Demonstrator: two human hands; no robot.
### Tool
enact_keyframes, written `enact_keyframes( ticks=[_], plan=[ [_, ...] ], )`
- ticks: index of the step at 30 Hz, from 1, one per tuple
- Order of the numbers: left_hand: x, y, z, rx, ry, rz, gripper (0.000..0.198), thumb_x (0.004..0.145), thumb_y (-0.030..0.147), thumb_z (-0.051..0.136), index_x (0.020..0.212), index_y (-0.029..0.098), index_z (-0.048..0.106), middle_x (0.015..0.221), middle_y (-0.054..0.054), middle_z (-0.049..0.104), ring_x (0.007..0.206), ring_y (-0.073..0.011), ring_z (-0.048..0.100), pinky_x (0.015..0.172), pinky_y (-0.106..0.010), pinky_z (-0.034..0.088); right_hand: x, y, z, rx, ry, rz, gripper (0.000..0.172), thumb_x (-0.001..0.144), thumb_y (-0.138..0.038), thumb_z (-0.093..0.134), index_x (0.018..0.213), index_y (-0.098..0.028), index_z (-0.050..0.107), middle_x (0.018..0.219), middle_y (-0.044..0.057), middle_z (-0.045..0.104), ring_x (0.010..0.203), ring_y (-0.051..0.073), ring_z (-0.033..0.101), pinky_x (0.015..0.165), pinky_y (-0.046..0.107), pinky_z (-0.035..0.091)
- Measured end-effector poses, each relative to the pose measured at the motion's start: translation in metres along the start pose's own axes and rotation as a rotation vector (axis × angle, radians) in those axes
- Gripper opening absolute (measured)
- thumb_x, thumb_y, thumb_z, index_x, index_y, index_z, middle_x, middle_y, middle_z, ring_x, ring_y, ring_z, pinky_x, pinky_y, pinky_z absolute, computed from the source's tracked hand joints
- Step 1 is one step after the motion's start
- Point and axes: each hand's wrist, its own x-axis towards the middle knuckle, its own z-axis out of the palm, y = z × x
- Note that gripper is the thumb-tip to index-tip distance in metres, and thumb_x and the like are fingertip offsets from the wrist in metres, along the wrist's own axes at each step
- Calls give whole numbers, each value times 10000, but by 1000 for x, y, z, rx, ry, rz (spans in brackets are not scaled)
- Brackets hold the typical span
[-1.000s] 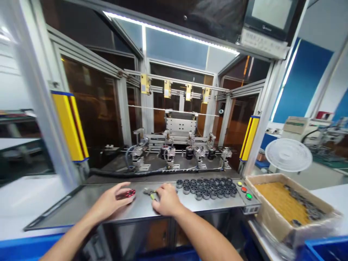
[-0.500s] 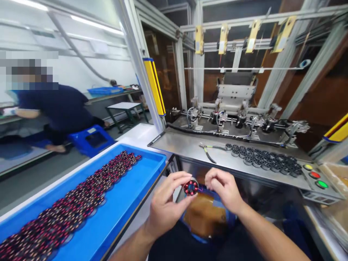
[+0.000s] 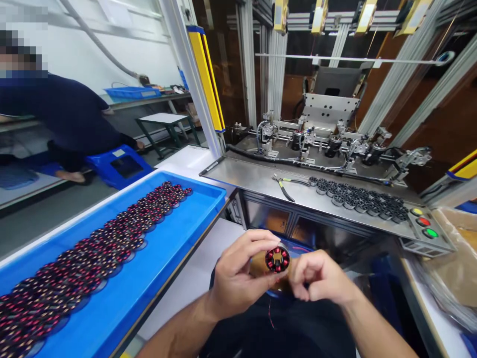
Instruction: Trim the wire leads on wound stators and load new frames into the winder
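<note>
My left hand (image 3: 246,276) grips a small round motor stator (image 3: 278,259) by its rim between thumb and fingers. The stator shows red windings around an open centre, and its face is turned up toward me. Just right of it, my right hand (image 3: 316,278) is closed with curled fingers close to the stator's edge; whatever those fingers pinch is too small to make out. A thin reddish wire (image 3: 271,315) dangles below the stator against dark clothing.
A blue tray (image 3: 175,238) at left carries rows of wound stators (image 3: 108,243). On the metal ledge (image 3: 246,174) lie pliers (image 3: 285,186) and several dark stator cores (image 3: 361,199), beside coloured buttons (image 3: 423,221). The winding machine (image 3: 331,114) stands behind. A person (image 3: 63,109) sits at far left.
Both hands have shifted right relative to the tray, and the right hand has come down beside the stator. The camera view has tilted downward. The stator stays in the left hand.
</note>
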Motion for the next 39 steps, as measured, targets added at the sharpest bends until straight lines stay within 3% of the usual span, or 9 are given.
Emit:
enact_keyframes(
  ticks=[3, 7, 12, 15, 19, 23, 28, 35, 39],
  plan=[
    [3, 1, 4, 180, 11, 107, 517, 708, 50, 789, 1174, 216, 638, 1089, -79, 657, 995, -184, 641, 869, -286, 567, 8, 20, 33, 217, 228, 10, 374, 563, -303, 888, 831, -156, 672, 746, 48, 741, 556, 100, 639, 496, 188, 477],
    [8, 2, 7, 270, 16, 162, 506, 703, 47, 795, 1160, 198, 639, 1085, -73, 666, 992, -176, 653, 883, -267, 552, 17, 19, 63, 336, 434, 75, 363, 582, -365, 876, 670, -128, 614, 511, 0, 647, 344, 29, 471, 336, 115, 317],
    [3, -5, 3, 108, 11, -77, 525, 698, 90, 815, 1175, 249, 664, 1113, -79, 663, 1038, -217, 647, 919, -330, 560, 2, 16, 47, 263, 280, 130, 312, 626, -353, 845, 675, -131, 630, 454, -21, 598, 317, 11, 412, 321, 111, 251],
    [-3, -8, 0, -28, -50, -224, 500, 759, 118, 772, 1226, 260, 662, 1177, -106, 665, 1121, -247, 633, 959, -358, 556, -5, 10, 27, 90, 204, 175, 306, 624, -353, 846, 733, -137, 658, 524, 2, 650, 357, 45, 484, 343, 141, 318],
    [-9, -4, 5, -251, -126, -333, 520, 858, 88, 652, 1333, 289, 587, 1283, -96, 655, 1155, -213, 646, 980, -309, 554, -4, -12, 15, -110, 356, -3, 343, 701, -450, 787, 791, -140, 670, 620, 18, 668, 471, 66, 539, 452, 193, 398],
    [-13, 0, 15, -423, -118, -444, 597, 809, 44, 704, 1324, 314, 571, 1272, -61, 675, 1086, -161, 683, 925, -217, 565, 0, -25, 24, -203, 381, 32, 326, 787, -441, 719, 689, -149, 612, 546, -31, 564, 469, 43, 466, 481, 197, 366],
    [-13, 1, 20, -496, -25, -486, 529, 657, 34, 837, 1103, 280, 696, 1097, -10, 743, 973, -112, 699, 883, -144, 547, -2, -16, 32, -150, 341, 39, 359, 776, -471, 716, 672, -163, 565, 536, -39, 532, 459, 46, 423, 471, 209, 325],
    [-14, -4, 20, -654, -47, -639, 454, 781, 181, 779, 1211, 290, 681, 1198, -58, 662, 849, -102, 676, 831, -196, 564, -6, -3, 35, -320, 427, -27, 360, 814, -468, 673, 649, -174, 544, 566, -29, 517, 520, 68, 430, 515, 234, 337],
    [-14, -4, 25, -573, -7, -606, 510, 731, 231, 825, 1215, 311, 686, 1188, -61, 613, 907, -136, 659, 841, -228, 565, -5, 6, 36, -445, 512, -90, 334, 846, -451, 640, 672, -179, 553, 597, -30, 496, 552, 78, 415, 541, 249, 337]
  ],
)
